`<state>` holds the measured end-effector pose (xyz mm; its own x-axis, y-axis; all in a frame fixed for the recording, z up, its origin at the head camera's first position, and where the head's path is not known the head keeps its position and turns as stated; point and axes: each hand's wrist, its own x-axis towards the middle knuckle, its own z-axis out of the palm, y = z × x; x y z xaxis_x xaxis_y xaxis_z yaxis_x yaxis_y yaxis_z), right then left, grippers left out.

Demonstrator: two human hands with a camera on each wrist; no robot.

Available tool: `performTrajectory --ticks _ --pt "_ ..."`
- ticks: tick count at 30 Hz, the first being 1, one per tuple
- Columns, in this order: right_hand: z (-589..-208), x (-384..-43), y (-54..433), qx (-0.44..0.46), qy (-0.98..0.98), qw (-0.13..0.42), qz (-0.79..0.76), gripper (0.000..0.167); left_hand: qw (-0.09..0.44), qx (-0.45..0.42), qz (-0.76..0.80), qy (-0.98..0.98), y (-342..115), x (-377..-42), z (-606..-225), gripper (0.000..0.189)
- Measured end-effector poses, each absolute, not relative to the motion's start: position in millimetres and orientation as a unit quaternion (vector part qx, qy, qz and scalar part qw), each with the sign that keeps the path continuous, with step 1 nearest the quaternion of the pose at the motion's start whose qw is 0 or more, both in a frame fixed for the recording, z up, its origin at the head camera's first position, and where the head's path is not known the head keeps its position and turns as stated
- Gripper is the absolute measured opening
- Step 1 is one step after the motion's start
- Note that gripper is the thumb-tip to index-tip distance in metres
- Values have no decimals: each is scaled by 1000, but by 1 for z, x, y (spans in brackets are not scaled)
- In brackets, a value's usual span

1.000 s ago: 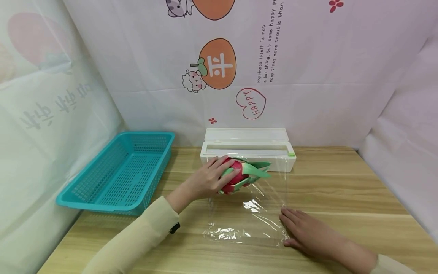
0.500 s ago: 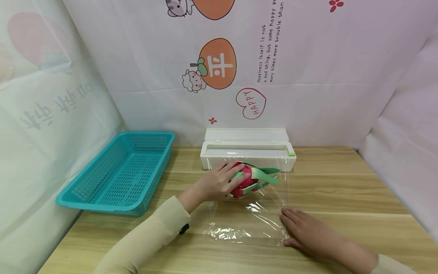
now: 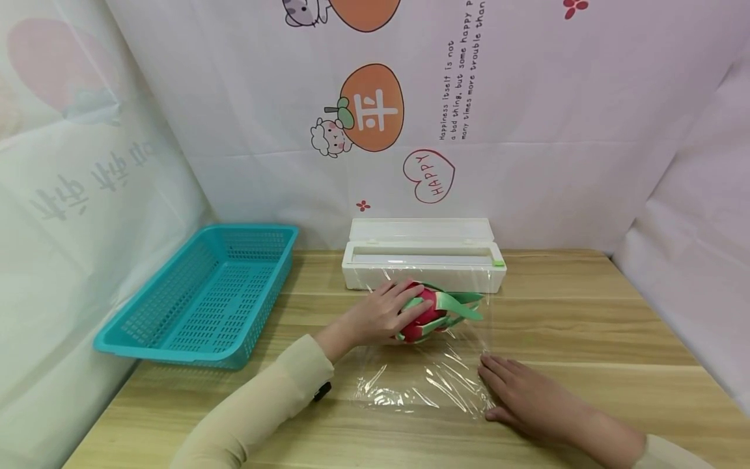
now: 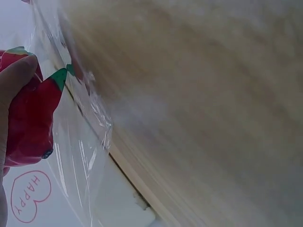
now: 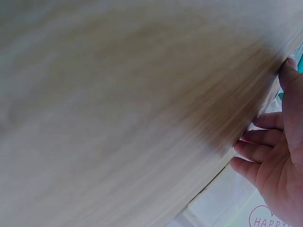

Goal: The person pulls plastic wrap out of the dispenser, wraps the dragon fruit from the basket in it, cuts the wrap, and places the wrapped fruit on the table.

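While the right hand (image 3: 527, 394) lies nearest to the viewer, its fingers stretched out and the thumb apart from them, it touches the side edge of the clear film (image 3: 422, 374), close to a near corner. This film is already spread on the wooden table (image 3: 586, 312), so the laying-out seems to me finished. A little farther, the left hand (image 3: 381, 317) has its fingers clamped round the red fruit (image 3: 432, 319), which is above the far half of the film; whether it rests there or is held slightly over it, I cannot tell. The placing of it, therefore, I judge as not complete, because the fruit is not yet released, and no film is closed over its top. Well to the left stands the blue basket (image 3: 258, 322), apart from the film. Behind the fruit is the white box (image 3: 422, 247), with the lid (image 3: 422, 229) raised; the film appears still joined to it, so cutting also remains undone. Farthest, a printed cloth (image 3: 527, 130) hangs.
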<state>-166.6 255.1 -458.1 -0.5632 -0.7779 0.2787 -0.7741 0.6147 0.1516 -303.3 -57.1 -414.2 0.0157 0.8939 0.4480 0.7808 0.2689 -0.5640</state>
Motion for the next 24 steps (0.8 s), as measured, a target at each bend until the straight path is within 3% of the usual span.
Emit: performTrajectory --ticks 24 --pt "-456 -166 255 430 -894 125 -2 65 317 -609 76 -723 -47 -305 -407 86"
